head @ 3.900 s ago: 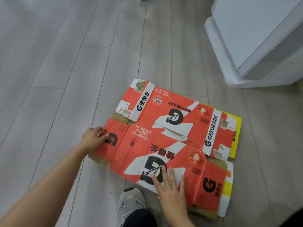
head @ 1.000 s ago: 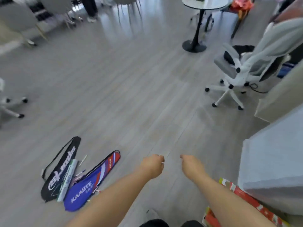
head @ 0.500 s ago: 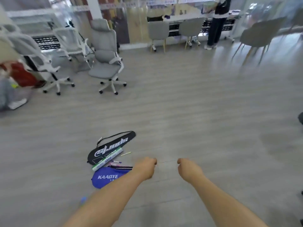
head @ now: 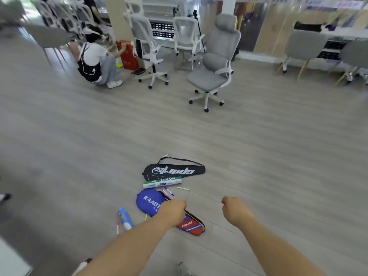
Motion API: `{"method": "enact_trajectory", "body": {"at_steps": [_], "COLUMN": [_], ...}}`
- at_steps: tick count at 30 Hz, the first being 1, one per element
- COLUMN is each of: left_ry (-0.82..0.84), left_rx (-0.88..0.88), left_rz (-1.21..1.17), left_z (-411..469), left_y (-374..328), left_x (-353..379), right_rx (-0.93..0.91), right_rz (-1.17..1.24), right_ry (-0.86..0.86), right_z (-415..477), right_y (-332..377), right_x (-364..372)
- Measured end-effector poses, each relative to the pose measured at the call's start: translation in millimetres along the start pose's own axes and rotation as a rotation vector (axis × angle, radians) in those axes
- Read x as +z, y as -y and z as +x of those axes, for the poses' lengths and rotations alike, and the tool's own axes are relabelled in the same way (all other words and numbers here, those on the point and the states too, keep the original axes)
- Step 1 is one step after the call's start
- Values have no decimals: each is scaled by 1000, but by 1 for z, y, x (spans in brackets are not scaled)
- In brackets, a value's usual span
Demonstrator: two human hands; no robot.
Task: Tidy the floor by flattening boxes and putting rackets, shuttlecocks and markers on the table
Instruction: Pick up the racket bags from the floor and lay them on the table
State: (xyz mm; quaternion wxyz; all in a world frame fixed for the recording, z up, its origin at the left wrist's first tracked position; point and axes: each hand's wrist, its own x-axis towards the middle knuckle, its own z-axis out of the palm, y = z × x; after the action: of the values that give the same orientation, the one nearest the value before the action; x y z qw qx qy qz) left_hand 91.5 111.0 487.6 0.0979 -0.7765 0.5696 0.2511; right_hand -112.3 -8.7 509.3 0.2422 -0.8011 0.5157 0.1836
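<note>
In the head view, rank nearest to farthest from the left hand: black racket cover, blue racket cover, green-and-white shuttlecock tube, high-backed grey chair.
1. blue racket cover, overlapped by the left hand
2. green-and-white shuttlecock tube, just beyond
3. black racket cover, behind the tube
4. high-backed grey chair, far across the floor

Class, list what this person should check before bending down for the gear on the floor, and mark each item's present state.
1. Hands free: left hand and right hand are curled, nothing seen in them: ok.
2. Gear located: black racket cover, blue racket cover, green-white tube and blue tube lie close together: ok.
3. Markers counted: yellow marker is clear, others blur: cannot tell.
4. Rackets inside covers: cannot tell.
5. Drop-off table identified: cannot tell.
</note>
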Motion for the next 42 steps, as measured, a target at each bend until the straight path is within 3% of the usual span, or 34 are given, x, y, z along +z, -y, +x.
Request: {"method": "enact_trajectory", "body": {"at_steps": [13,27,42], "left_ry": [-39,-93,-154], "left_rx": [-255,-577,-796], "left_rz": [-192,-345,-559], "left_z": [133,293,418], "left_y": [41,-47,66], "left_x": [-69,-178,-225], "right_rx": [-226,-502,-792], "right_rz": [-207,-414,-657], "right_ry": [50,146,220], "right_z": [179,401,562], "right_y": [30,9,164], "right_x": [-111,-280,-332]}}
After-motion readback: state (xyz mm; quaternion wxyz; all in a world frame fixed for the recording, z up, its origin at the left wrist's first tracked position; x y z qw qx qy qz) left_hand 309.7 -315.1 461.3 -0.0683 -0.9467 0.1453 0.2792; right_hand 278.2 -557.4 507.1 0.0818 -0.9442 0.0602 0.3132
